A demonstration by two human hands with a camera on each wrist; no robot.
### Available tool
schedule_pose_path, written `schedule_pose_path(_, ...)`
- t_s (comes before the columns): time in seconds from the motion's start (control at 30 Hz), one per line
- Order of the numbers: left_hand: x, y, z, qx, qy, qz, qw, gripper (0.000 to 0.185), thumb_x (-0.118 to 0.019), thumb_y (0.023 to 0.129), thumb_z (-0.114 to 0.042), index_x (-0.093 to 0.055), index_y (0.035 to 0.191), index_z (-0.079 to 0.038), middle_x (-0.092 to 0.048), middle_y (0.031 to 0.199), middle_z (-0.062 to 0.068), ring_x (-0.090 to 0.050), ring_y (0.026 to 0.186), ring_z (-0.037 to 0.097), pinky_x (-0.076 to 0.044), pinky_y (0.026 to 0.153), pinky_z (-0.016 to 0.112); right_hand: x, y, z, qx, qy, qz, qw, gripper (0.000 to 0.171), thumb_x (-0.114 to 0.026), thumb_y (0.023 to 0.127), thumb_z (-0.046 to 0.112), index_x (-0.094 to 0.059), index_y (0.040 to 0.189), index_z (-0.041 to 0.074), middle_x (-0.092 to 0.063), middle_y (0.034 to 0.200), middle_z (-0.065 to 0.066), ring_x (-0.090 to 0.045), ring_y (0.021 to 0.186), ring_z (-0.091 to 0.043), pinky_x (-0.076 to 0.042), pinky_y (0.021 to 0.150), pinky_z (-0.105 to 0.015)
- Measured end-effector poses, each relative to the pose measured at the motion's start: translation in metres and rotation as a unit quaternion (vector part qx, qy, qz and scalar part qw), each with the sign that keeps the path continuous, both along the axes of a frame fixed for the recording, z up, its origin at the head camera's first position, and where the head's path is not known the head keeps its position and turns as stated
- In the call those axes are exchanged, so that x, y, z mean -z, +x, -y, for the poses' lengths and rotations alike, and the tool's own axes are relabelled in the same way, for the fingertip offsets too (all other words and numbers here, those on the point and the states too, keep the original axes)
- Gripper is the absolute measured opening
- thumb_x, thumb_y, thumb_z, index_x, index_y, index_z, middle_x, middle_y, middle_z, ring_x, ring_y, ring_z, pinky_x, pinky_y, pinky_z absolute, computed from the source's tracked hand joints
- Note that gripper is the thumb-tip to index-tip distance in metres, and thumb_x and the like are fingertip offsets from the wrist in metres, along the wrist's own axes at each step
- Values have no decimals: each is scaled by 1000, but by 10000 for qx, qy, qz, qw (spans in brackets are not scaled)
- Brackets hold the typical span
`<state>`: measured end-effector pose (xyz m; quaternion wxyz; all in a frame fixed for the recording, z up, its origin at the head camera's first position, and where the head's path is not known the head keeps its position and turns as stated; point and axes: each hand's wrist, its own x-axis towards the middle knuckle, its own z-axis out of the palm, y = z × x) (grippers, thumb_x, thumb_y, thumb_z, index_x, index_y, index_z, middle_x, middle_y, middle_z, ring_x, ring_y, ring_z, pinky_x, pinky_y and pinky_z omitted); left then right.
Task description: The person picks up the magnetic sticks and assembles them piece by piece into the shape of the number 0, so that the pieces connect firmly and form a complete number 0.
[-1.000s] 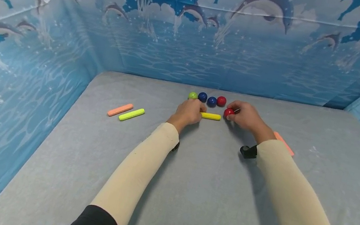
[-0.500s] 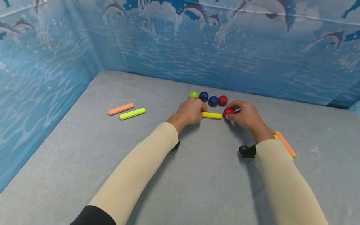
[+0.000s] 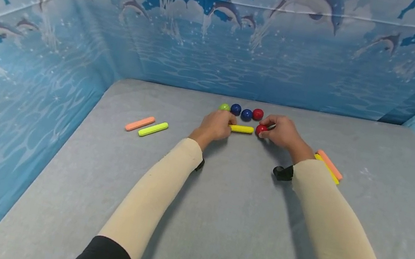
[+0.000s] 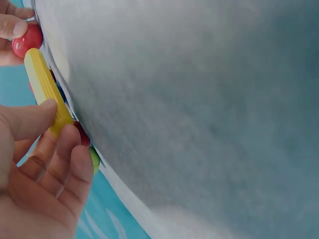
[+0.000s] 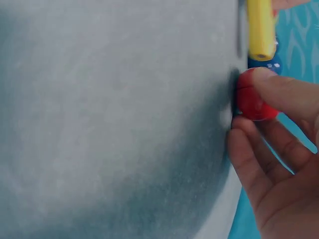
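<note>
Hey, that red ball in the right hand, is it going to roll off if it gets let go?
Probably. The red ball is round and glossy, so it likely rolls on the flat grey table. The right hand pinches it easily with fingertips, so it seems light. Its shine suggests hard, somewhat slippery plastic.

A yellow stick lies flat across the grey counter, one end pinched by the left hand. A glossy red ball, held by the right hand, sits at its other end.
</note>
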<state>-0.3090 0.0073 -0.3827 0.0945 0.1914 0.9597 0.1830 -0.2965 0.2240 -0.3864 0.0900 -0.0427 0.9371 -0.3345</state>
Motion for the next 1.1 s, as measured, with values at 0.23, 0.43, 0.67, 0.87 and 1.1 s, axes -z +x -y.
schedule_pose_path(0.23,-1,1,5,-33,144,-23,9999,33,-55,97,-9,-70,125,-18,-66,130,0,-60,116,19,-51,101,35,3,3,2,185,-183,103,9996,33,-70,91,9,-64,122,3,-61,131,-20,-59,115,-35,-54,84,-37)
schedule_pose_path(0.43,2,2,5,-9,140,-2,9999,31,-57,98,-12,-70,125,-18,-66,131,-1,-60,116,18,-51,101,33,8,6,4,381,-318,234,9985,32,-70,91,10,-64,123,6,-60,133,-18,-58,117,-35,-55,88,-40)
schedule_pose_path(0.67,4,4,2,51,189,-75,9998,29,-57,98,-13,-70,124,-16,-67,127,0,-60,114,17,-50,101,33,6,9,4,412,-399,277,9980,34,-70,92,10,-64,125,6,-59,134,-18,-57,118,-35,-54,91,-42)
schedule_pose_path(0.87,3,3,-2,250,329,-116,9991,29,-56,99,-13,-70,124,-15,-66,128,1,-58,115,18,-50,102,34,4,12,1,506,-384,278,9976,34,-70,92,11,-64,125,6,-59,133,-17,-57,118,-34,-54,90,-42)
schedule_pose_path(1.1,1,2,-1,154,255,-168,9994,29,-55,99,-11,-71,123,-17,-65,128,1,-58,116,17,-50,102,34,3,11,4,343,-149,31,9993,30,-71,91,11,-66,120,6,-61,132,-18,-59,114,-35,-55,84,-38)
